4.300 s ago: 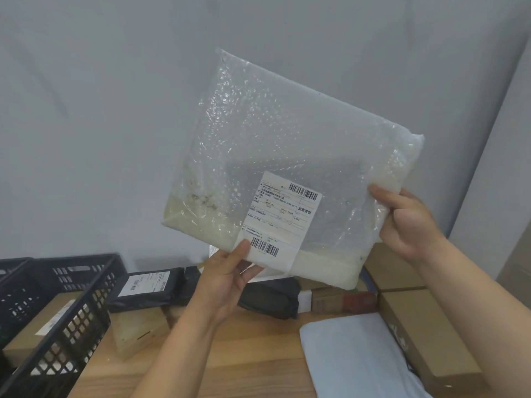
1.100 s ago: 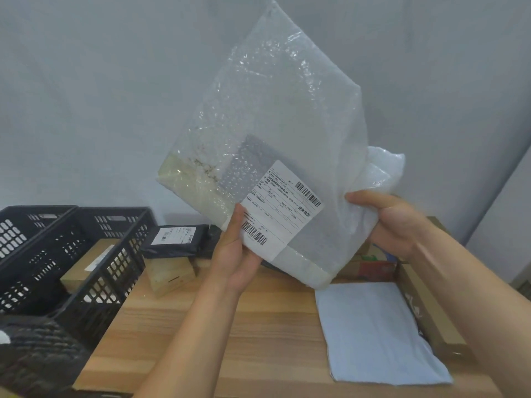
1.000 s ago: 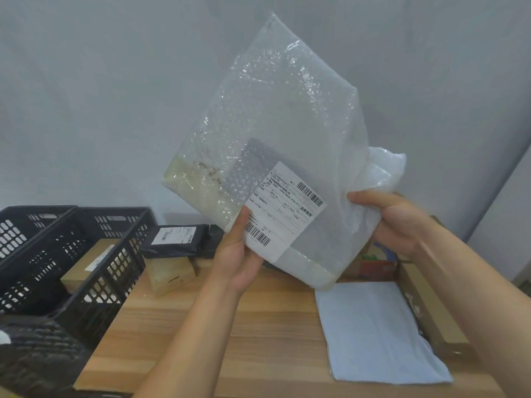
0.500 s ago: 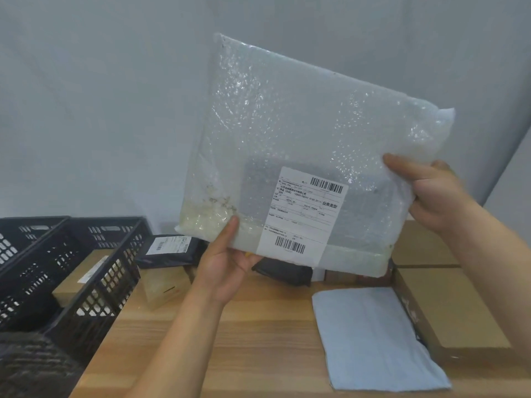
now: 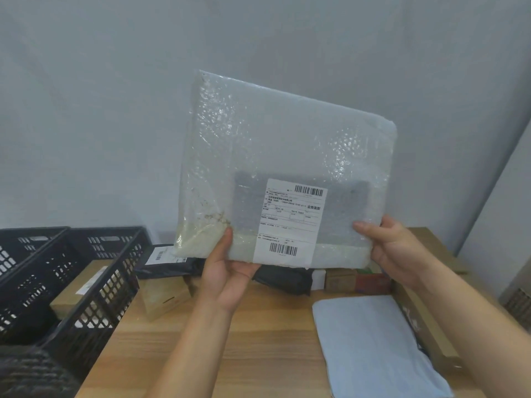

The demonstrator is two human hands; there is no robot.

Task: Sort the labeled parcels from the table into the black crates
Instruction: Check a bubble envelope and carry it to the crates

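If swung toward the black crates (image 5: 115, 285) at 8 o'clock on nothing more than this bottom-edge hold, could catch a corner on the lattice rim and buckle, or come down askew on the cardboard box (image 5: 77, 291) lying in the nearer crate. Could also brush the black mailer (image 5: 163, 259) and the small tan box (image 5: 165, 297) at 8 o'clock along the wooden table (image 5: 244, 340). Pinches the lower edge of the bubble-wrap parcel (image 5: 287, 156) with the left hand (image 5: 227, 277) at 7 o'clock, thumb flat on the front, fingers hidden behind. Holds that parcel upright in the air at centre, clear of the table, label (image 5: 293, 222) toward the camera. Probably slick under both thumbs, so apt to slide out under a slackened pinch and to flop at the unsupported top. Grips the lower right corner with the right hand (image 5: 393, 248) at 4 o'clock, thumb in front, fingers curled behind.

Rigid black plastic, perforated walls, for the crates. Soft matte film with a white label for the black mailer; plain stiff board for the tan box. Clear pillowy bubble film, roughly rectangular, glinting, with a dark flat rectangle dimly inside and yellowish staining low on the left. White paper label, two barcodes. Smooth, limp pale blue-grey mailer (image 5: 370, 346) flat at 5 o'clock; square-edged long brown carton (image 5: 425, 326) just beside it at 4 o'clock.
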